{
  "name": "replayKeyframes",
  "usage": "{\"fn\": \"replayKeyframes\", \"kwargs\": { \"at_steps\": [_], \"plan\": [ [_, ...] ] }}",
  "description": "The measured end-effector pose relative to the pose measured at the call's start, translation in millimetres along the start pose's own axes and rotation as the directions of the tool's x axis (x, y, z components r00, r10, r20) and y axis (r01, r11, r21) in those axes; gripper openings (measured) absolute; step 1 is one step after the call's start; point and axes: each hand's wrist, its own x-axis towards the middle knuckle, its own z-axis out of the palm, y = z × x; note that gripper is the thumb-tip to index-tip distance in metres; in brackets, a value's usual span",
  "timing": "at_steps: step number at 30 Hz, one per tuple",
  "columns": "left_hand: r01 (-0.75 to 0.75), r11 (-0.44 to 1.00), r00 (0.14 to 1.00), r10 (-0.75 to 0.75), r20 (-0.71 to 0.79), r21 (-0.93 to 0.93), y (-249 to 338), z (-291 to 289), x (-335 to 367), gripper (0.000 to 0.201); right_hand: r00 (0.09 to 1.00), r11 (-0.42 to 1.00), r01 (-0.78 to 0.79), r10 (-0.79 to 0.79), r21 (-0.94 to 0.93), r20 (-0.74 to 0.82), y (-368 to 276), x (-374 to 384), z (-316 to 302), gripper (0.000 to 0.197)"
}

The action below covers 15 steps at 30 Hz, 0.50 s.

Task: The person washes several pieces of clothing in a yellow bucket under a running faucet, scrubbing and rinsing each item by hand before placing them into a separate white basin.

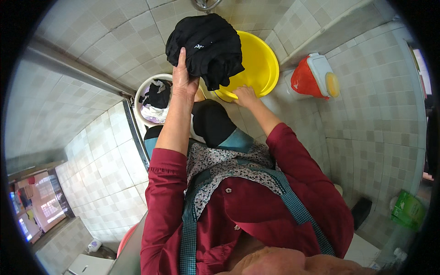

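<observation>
A bunched black garment point(206, 48) with small white lettering is lifted up in my left hand point(184, 79). My thumb lies over its front, and the other fingers are mostly hidden behind the cloth. Just right of it, a round yellow basin point(271, 55) stands on the floor, partly covered by the garment. My right hand point(246, 96) is at the basin's near rim, with its fingers closed over the edge. On the left, beside my left forearm, a white tub point(137, 98) holds black cloth point(158, 94) and white cloth point(153, 113).
A red and white bin point(311, 79) with a yellow piece on its side stands right of the basin. Tiled walls close in around me, with a metal fixture point(205, 4) at the top. A green package point(408, 210) and a dark shoe-like object point(361, 213) are at lower right.
</observation>
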Motion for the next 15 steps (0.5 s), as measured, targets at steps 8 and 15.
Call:
{"fn": "replayKeyframes", "kwargs": {
  "at_steps": [8, 15],
  "plan": [
    [-0.059, 0.998, 0.996, 0.058, 0.073, 0.002, 11, 15, -10, 0.051, 0.923, 0.981, -0.109, 0.040, 0.161, 0.382, 10, 97, -24, 0.078],
    [0.021, 1.000, 0.999, -0.021, -0.038, 0.020, 1, -10, 6, 0.049, 0.965, 0.897, -0.247, 0.194, 0.367, 0.175, -33, 74, 21, 0.041]
  ]
}}
